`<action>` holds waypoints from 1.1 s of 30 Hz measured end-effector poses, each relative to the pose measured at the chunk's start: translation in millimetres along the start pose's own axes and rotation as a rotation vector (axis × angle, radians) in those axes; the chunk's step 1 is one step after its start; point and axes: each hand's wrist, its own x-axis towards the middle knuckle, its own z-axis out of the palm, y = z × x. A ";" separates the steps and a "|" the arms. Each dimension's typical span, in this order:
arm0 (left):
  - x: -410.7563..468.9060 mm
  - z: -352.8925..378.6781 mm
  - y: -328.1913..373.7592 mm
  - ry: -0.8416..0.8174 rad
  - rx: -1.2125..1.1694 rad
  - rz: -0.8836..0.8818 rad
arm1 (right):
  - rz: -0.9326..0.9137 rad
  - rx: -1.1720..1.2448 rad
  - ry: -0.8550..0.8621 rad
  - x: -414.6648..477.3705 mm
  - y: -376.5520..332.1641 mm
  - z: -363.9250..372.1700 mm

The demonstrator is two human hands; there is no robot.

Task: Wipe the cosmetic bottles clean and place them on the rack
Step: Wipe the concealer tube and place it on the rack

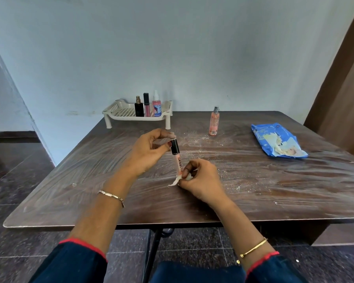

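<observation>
My left hand (149, 151) pinches the black cap of a pale pink lip gloss tube (176, 158), holding it nearly upright above the table. My right hand (201, 178) grips a crumpled white wipe (177, 179) pressed around the tube's lower end. A cream plastic rack (121, 112) stands at the table's far edge with three items on it: a black perfume bottle (139, 107), a dark pink gloss tube (146, 105) and a pink spray bottle (157, 107). Another peach spray bottle (214, 121) stands upright on the table, right of the rack.
A blue pack of wet wipes (276, 142) lies at the right of the dark wooden table (274, 184). Pale smears and white specks cover the tabletop. A pale wall rises behind the rack; a brown door stands at right.
</observation>
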 end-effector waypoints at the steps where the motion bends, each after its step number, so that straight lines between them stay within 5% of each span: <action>1: -4.9 2.7 -0.8 0.003 -0.028 -0.034 | 0.027 0.061 0.010 -1.0 0.4 0.2; 6: -30.6 21.0 -3.7 -0.021 -0.306 -0.273 | 0.147 0.465 0.012 -8.6 -14.0 -4.9; 12: -39.8 41.4 5.1 -0.017 -0.586 -0.241 | 0.221 0.955 -0.068 -13.1 -24.1 -18.7; 21: -30.6 71.4 13.6 0.178 -0.789 -0.239 | 0.171 0.769 0.274 -14.7 -24.9 -14.2; 33: -23.0 83.7 16.4 0.216 -0.727 -0.063 | 0.441 1.251 0.316 -15.5 -29.7 -7.4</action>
